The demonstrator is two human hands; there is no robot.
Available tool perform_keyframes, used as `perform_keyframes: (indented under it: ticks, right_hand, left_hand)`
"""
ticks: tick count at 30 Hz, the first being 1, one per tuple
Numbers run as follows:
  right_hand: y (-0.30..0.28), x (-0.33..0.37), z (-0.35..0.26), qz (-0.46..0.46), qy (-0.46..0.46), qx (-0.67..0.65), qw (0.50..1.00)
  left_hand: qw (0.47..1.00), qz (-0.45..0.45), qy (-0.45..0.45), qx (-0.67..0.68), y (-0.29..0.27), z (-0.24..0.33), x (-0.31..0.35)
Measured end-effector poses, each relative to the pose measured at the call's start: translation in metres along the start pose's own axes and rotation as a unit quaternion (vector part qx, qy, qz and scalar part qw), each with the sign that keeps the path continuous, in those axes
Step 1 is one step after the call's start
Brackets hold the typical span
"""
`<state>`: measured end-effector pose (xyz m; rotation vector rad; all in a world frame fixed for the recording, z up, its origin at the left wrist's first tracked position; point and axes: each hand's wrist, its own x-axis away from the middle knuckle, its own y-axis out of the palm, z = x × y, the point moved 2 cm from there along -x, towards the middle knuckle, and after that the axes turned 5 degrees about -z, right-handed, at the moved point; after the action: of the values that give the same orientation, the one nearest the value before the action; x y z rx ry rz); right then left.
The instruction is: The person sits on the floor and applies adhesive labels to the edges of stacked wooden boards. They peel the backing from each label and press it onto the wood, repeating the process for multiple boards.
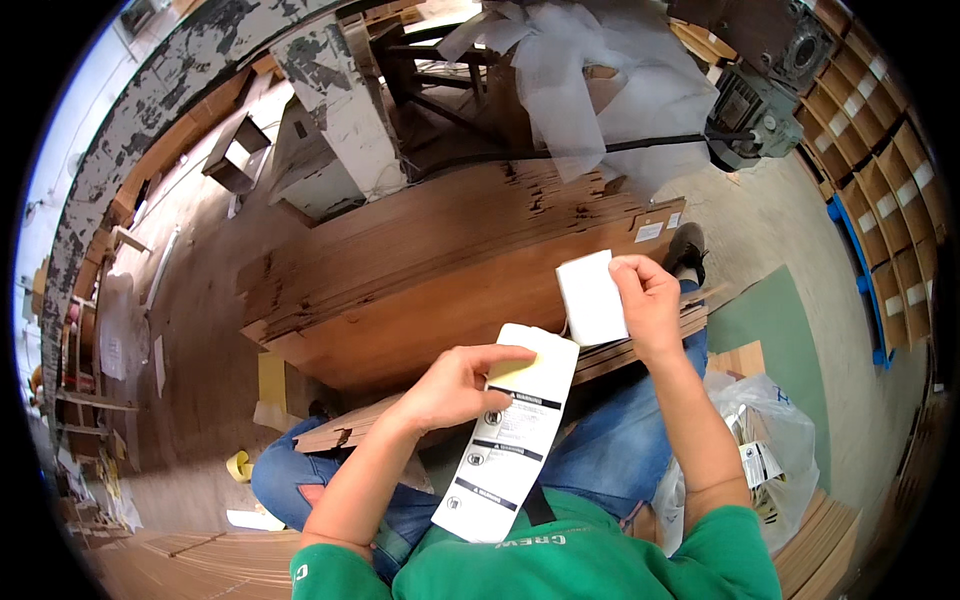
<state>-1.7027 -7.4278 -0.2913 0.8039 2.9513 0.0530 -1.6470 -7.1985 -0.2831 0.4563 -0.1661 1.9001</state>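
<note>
My left hand (450,390) pinches a long white label sheet (490,480) between its thumb and index finger. The sheet has black bands, small round pictograms and a yellow patch near its top, and it hangs down over my lap. To its upper right, my right hand (650,300) grips a folded white paper or backing square (590,298) by its right edge. The square shows no print on this side. Its lower corner comes close to the top of the label sheet; whether they touch I cannot tell. Both are above a stack of brown cardboard (440,310) in front of my knees.
Beside my right elbow sits a clear plastic bag (765,460) with labels inside. A green mat (785,340) lies to the right, near cardboard boxes on a blue pallet (872,290). Clear plastic film (610,85) drapes beyond the cardboard, next to a motor (755,110). A yellow tape roll (238,466) lies left.
</note>
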Motion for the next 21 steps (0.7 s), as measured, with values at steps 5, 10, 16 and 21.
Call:
perform_keyframes:
  ticks: [5,10,16,21]
  right_hand:
    - [0.024,0.011,-0.03,-0.045,-0.429,0.326,0.841]
    - [0.017,0.025,-0.03,-0.156,-0.416,0.38,0.811]
    - [-0.051,-0.02,0.0,-0.109,-0.05,0.133,0.984]
    - [-0.09,-0.062,0.025,-0.224,0.102,-0.011,0.969]
  left_hand:
    - [0.992,-0.089,0.021,0.084,0.02,0.011,-0.028]
    - [0.98,-0.072,0.027,0.181,0.027,0.027,-0.043]
    - [0.978,-0.126,-0.011,0.165,0.025,0.04,-0.076]
    - [0.974,-0.205,-0.058,0.082,0.024,0.049,-0.123]
